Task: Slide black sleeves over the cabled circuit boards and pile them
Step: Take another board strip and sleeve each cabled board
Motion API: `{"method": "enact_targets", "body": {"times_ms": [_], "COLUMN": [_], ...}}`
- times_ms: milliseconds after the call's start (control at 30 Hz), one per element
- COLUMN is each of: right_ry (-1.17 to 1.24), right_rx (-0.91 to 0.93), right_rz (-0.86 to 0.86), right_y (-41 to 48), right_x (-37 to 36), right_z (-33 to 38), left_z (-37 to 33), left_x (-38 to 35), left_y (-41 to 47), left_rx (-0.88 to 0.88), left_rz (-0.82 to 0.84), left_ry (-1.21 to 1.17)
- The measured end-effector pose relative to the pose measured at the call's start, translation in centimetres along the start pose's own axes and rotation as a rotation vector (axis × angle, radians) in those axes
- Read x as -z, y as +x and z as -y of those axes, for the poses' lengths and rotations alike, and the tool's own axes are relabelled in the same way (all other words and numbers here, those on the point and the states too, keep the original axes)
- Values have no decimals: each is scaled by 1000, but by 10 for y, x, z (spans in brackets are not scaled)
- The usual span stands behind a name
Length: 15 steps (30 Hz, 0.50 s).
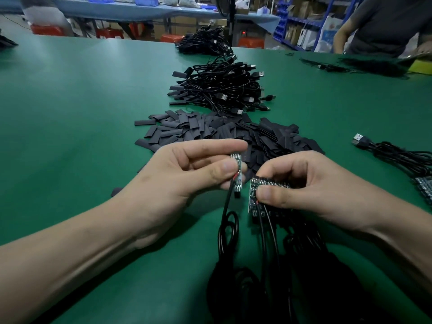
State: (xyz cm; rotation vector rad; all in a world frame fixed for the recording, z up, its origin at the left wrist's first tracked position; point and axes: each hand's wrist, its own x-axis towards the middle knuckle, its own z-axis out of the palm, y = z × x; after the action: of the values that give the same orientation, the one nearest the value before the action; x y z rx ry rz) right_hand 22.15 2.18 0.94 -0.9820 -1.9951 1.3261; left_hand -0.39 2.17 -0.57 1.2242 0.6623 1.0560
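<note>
On the green worktop [81, 113], a left hand [187, 174] raises a single circuit board [237, 174] just in front of the heap of loose black sleeves [222, 134], its grip clamped on the board between thumb and fingers. The board's black cable [224, 213] trails down toward the worker. The board is bare, with no sleeve on it yet. Behind the heap lies a sleeved pile [219, 90] of finished cables with USB plugs, and a farther pile [205, 44] sits well beyond it, so a good share of the work looks done. To the front right of the heap, the right hand [297, 183] has its grip closed round a bundle of bare boards [266, 187]; these appear still to need sleeving. Well to the right of the heap waits another batch of cables [397, 157]. The many leads tangled below both hands could snag as each board is drawn free. A second person [385, 22] stands far behind and to the right of the heap.
</note>
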Motion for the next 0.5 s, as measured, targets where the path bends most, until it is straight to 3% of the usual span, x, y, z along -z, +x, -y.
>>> {"method": "enact_targets", "body": {"times_ms": [167,267,500], "right_ry": [-419,-430,-342], "right_rx": [35,116,117], "right_rz": [-189,-239,-347], "right_y": [-4,-3,6], "right_x": [0,-10,-33], "right_z": [3,9,16], "left_z": [0,-4,-9], "left_x": [3,3,3], "left_y": [3,3,4], "left_rx": [-96,-142,-241], "left_rz": [-112,-134,-143], "left_ry": [80,157,211]}}
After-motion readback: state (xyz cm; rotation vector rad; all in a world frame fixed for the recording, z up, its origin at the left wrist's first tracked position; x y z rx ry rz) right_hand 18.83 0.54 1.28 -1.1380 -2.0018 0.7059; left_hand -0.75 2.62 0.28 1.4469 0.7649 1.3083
